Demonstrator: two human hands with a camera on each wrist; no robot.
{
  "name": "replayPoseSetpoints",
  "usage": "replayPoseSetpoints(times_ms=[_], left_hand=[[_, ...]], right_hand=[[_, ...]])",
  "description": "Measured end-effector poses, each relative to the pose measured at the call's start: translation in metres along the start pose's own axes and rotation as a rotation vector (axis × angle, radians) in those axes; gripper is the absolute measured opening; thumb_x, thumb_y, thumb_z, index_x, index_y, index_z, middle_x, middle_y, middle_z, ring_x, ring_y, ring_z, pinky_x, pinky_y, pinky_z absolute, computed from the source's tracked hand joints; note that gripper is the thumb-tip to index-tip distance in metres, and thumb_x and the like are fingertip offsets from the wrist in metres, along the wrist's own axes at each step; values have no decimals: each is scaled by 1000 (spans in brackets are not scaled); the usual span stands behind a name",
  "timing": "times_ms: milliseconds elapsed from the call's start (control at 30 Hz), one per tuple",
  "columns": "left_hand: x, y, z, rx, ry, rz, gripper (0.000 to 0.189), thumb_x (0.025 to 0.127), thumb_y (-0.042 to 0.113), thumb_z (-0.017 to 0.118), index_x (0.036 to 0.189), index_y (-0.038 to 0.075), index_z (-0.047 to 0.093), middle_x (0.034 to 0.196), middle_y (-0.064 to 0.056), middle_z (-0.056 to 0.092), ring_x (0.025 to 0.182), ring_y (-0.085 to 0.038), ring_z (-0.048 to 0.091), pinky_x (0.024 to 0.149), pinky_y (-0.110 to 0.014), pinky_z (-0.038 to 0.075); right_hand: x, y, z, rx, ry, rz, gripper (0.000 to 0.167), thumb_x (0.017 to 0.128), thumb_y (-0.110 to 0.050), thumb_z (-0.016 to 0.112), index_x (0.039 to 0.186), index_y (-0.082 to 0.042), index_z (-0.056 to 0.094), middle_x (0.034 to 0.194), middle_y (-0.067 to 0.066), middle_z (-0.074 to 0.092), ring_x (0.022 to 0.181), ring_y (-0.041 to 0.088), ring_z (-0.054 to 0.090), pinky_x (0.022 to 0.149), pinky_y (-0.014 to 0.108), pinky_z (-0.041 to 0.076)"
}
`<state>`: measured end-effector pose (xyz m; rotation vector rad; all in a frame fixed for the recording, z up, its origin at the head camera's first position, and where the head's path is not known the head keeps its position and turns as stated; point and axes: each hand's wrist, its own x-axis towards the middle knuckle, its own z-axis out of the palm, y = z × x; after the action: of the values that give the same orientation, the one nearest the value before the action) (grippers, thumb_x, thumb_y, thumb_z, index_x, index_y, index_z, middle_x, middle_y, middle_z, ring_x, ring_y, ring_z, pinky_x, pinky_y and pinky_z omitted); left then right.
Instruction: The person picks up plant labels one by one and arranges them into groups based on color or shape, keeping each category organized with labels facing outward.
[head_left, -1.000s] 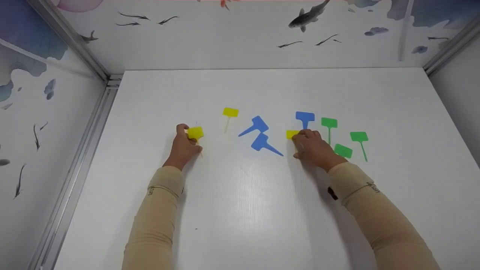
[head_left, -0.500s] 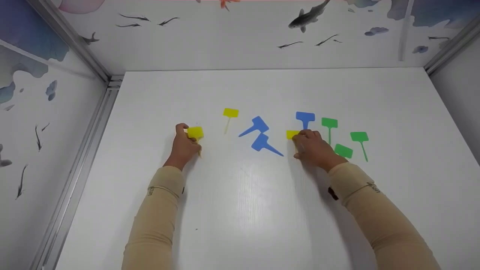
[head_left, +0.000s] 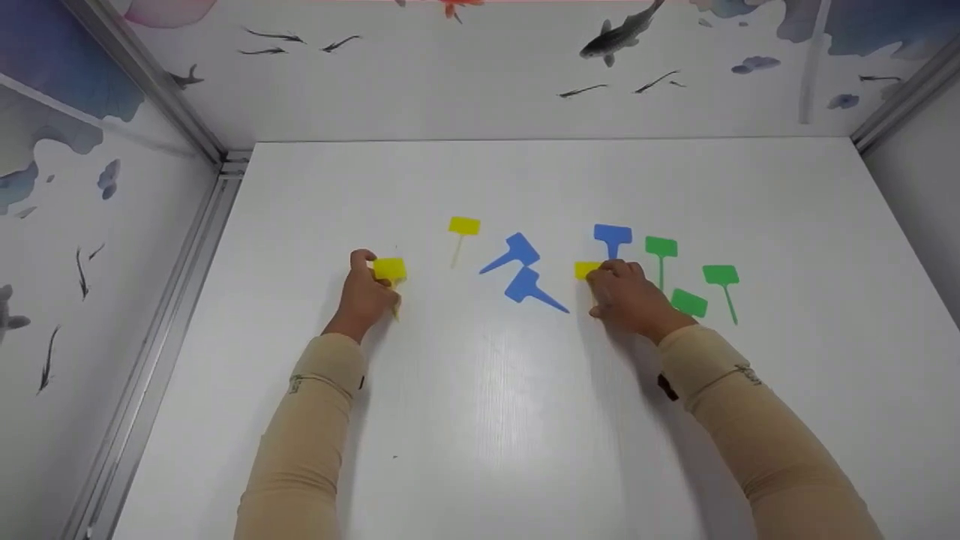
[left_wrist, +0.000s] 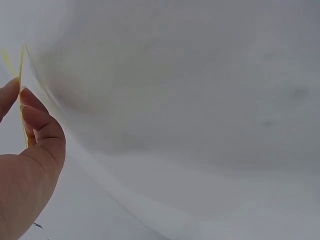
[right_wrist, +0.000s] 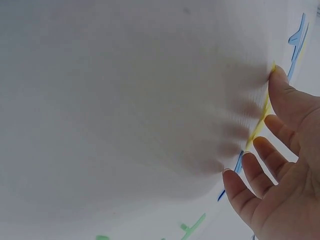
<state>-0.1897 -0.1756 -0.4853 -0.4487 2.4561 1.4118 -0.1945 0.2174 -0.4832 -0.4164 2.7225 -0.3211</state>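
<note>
In the head view, my left hand (head_left: 365, 298) pinches a yellow T-shaped plant label (head_left: 389, 268) between thumb and fingers. The left wrist view shows that label (left_wrist: 21, 65) edge-on. My right hand (head_left: 630, 296) touches a second yellow plant label (head_left: 586, 270) that lies on the table, partly hidden by the hand. Seen from the right wrist, its fingers are spread, with the thumb at one end of the label (right_wrist: 260, 120). A third yellow plant label (head_left: 464, 226) lies between the hands, farther back.
Two blue plant labels (head_left: 520, 250) lie touching in the middle of the white table (head_left: 480, 420). Another blue plant label (head_left: 613, 233) is just beyond the right hand. Three green plant labels (head_left: 721, 274) lie to its right. Patterned walls (head_left: 465, 82) border the table's back and left.
The left hand has shifted slightly left with its yellow plant label, whose stem has turned a little. The right hand and the lying labels keep their places; the head view has shifted slightly.
</note>
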Motion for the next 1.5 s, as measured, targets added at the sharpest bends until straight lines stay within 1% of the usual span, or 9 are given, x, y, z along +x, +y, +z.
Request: replayPoseSetpoints(times_ms=[133,233,467,667,767,1000,1167,1367,1500], left_hand=[[-4,1,-3,20,-14,-13,73,83,-8,62,139,9,20,121,-21,49,110,-30,47,103,-38,40],[-5,-1,-6,37,-24,-19,73,83,-8,63,139,10,20,121,-20,49,111,-30,47,103,-38,41],[-10,-5,-11,52,-27,-13,73,83,-8,62,141,8,20,123,-21,49,112,-30,47,102,-38,42],[-17,-7,-13,36,-28,-2,73,82,-10,62,139,7,21,119,-21,48,108,-29,48,94,-37,46],[-20,-9,-15,52,-33,0,73,82,-9,62,139,7,21,117,-20,48,106,-29,48,92,-37,46],[-26,-12,-16,74,-47,4,72,83,-9,62,140,7,21,120,-21,48,109,-30,47,98,-40,45],[-29,-18,-16,89,-54,-9,72,83,-8,62,141,7,21,121,-21,48,111,-31,47,103,-42,41],[-33,-24,-16,108,-53,-25,74,82,-8,63,141,7,22,121,-20,49,111,-31,47,103,-41,42],[-36,-27,-17,112,-54,-9,74,80,-8,64,140,6,23,120,-21,49,109,-31,48,101,-41,42]], right_hand=[[0,0,0,-11,3,1,54,92,-21,67,138,-2,46,143,20,37,131,40,30,108,51,34],[0,0,0,-17,2,-2,54,92,-22,67,138,-2,46,143,20,37,131,40,30,108,52,34],[-1,2,0,31,1,-2,54,93,-21,66,140,-4,45,145,19,35,133,39,28,110,52,32],[-2,2,1,84,-8,28,54,92,-19,66,140,-5,45,147,19,32,135,39,25,110,53,32],[-2,3,2,90,-6,31,55,92,-19,67,140,-5,45,147,19,32,134,39,26,110,53,32],[-2,4,1,64,6,21,55,92,-20,67,141,-6,44,146,19,34,134,39,27,109,53,32],[-1,4,2,69,6,21,54,92,-20,67,139,-6,45,146,19,34,134,39,27,110,53,32],[-1,3,2,56,-1,14,55,92,-21,66,141,-6,44,146,18,33,135,38,27,110,52,31],[-1,2,1,59,2,7,54,93,-20,66,140,-5,44,145,19,34,134,39,27,110,52,31]])
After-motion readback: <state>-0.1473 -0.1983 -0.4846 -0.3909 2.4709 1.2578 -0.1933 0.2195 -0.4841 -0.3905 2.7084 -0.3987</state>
